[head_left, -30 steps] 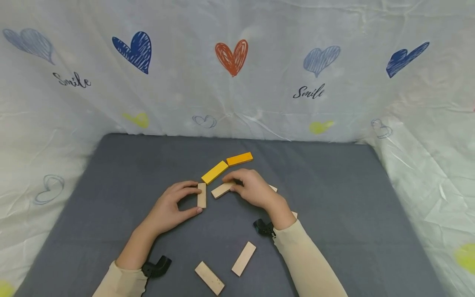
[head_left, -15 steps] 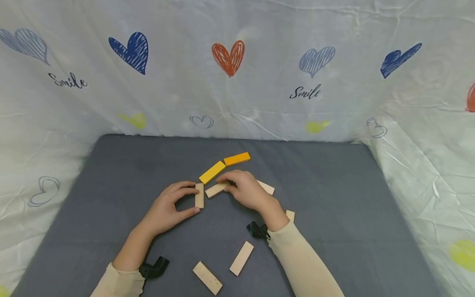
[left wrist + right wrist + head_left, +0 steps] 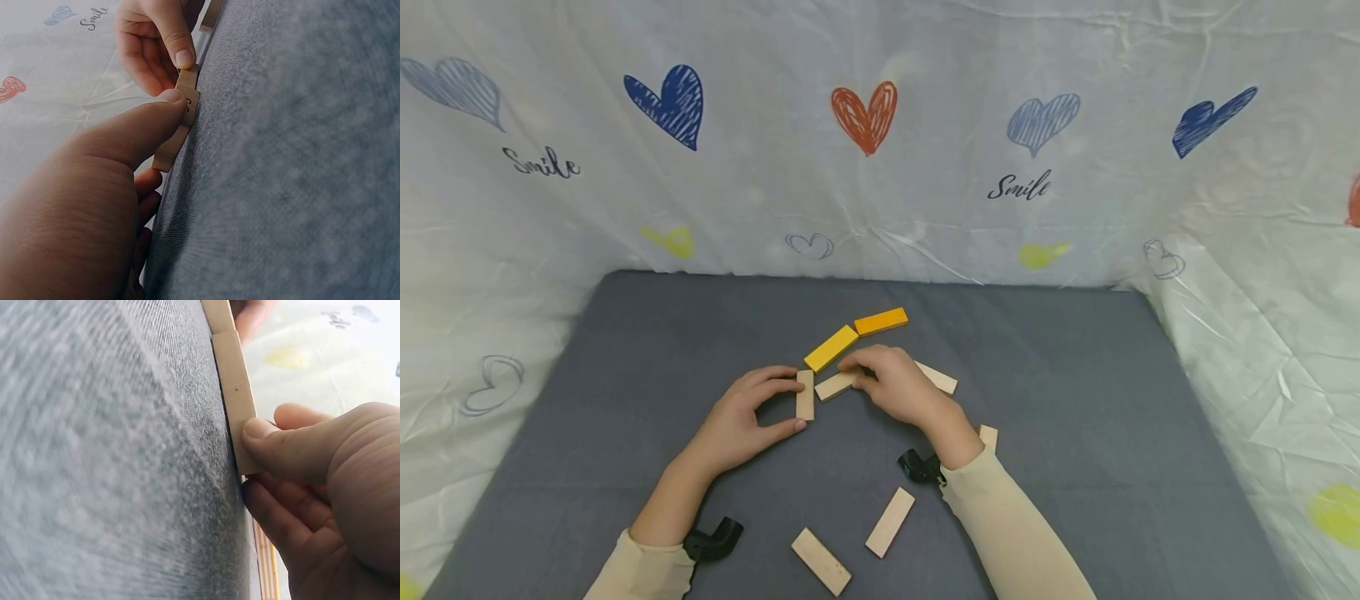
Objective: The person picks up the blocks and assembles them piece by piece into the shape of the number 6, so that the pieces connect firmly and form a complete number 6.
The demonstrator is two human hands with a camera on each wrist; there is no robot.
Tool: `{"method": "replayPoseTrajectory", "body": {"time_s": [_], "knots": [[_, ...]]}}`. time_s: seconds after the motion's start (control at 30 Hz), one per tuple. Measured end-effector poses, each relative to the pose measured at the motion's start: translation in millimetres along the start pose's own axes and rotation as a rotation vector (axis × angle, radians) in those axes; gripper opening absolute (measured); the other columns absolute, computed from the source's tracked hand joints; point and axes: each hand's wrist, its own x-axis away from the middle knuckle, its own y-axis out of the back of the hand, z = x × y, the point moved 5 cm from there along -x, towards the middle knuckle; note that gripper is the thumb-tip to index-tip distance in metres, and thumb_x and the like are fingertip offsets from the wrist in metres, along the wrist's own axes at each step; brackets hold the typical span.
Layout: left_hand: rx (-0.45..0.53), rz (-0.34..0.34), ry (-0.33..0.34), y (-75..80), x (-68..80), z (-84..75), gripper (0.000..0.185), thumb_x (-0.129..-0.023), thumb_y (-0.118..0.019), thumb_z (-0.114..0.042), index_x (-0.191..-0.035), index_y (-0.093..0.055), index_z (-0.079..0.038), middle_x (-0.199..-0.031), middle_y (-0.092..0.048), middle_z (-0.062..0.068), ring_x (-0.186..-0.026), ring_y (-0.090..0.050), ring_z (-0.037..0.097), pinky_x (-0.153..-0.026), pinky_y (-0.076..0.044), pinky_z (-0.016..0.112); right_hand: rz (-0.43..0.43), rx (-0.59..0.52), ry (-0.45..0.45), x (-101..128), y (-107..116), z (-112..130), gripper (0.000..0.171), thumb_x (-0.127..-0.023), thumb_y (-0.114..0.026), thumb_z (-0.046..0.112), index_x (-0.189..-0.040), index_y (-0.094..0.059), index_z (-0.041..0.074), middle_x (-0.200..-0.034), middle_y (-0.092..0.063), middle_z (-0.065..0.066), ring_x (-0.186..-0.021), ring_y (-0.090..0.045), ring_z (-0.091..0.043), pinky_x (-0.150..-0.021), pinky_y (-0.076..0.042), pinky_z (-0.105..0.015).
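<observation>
On the grey mat (image 3: 625, 350), my left hand (image 3: 741, 417) pinches a plain wooden block (image 3: 805, 394) between thumb and forefinger; that block (image 3: 178, 128) lies flat along the mat. My right hand (image 3: 891, 387) pinches a second plain block (image 3: 833, 386), its left end touching the first block's top end. The right wrist view shows my thumb on this block (image 3: 237, 400). A yellow block (image 3: 831, 347) and an orange block (image 3: 881, 321) lie end to end just behind my hands.
Another plain block (image 3: 937, 377) lies behind my right hand, one (image 3: 988, 437) beside my right wrist. Two more (image 3: 891, 510) (image 3: 821, 561) lie near the front edge between my forearms. A white sheet with printed hearts (image 3: 865, 112) walls the mat at the back and sides.
My right hand has slid its plain block leftward until it meets the block in my left hand. The left hand has stayed put.
</observation>
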Motion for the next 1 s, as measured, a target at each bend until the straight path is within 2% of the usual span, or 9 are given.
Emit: {"method": "replayPoseTrajectory", "body": {"time_s": [0.6,1.0], "knots": [[0.005,-0.008,-0.001,0.4,-1.0,-1.1,0.055,-0.088,-0.096,-0.029,-0.137,-0.075,-0.022,-0.152,-0.061,0.005,-0.143,-0.054,0.033,-0.116,-0.045,0.061,-0.001,-0.004,0.032,-1.1,-0.9,0.6,0.031,-0.102,-0.077,0.002,-0.130,-0.079,0.014,-0.127,-0.076,0.002,-0.120,-0.069,-0.018,-0.103,-0.057,-0.034],[0.006,0.002,0.005,-1.9,-1.5,0.6,0.055,-0.088,-0.096,-0.031,-0.138,-0.075,-0.023,-0.153,-0.061,0.004,-0.143,-0.054,0.033,-0.116,-0.045,0.062,0.025,-0.001,-0.001,-0.3,0.3,1.4,0.042,-0.102,-0.079,0.008,-0.144,-0.071,0.013,-0.139,-0.070,-0.001,-0.131,-0.064,-0.022,-0.111,-0.054,-0.038]]}}
